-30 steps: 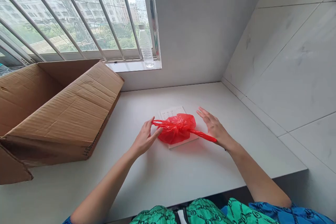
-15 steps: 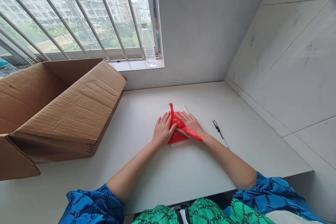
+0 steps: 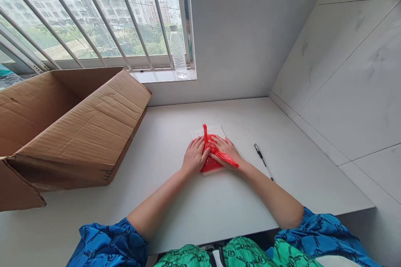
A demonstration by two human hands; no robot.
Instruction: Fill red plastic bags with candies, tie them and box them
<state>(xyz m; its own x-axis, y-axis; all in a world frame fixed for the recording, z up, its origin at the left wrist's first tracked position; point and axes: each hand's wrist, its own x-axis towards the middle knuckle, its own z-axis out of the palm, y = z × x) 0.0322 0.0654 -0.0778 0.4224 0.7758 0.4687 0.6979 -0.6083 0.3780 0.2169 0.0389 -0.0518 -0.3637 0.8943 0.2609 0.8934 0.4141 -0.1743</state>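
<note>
A red plastic bag (image 3: 207, 167) lies bunched on a white book or pad (image 3: 219, 131) in the middle of the table. Two twisted ends of the bag stick out, one pointing away from me and one trailing toward my right wrist. My left hand (image 3: 193, 157) rests flat on the bag's left side, thumb near the middle. Opposite it, my right hand (image 3: 228, 149) is spread over the right side with its fingers extended. Both palms press down and neither hand is closed around anything. Much of the bag and the book is hidden beneath my hands.
To the right of my hands lies a black-and-clear pen (image 3: 263, 162). A large open cardboard box (image 3: 84, 129) takes up the left of the white table (image 3: 188, 212). A clear water bottle (image 3: 178, 54) stands on the windowsill. Walls bound the back and right.
My hands remain on the bag, with slightly more of the book's far edge showing. My right fingers have shifted a little toward me. The view has moved slightly.
</note>
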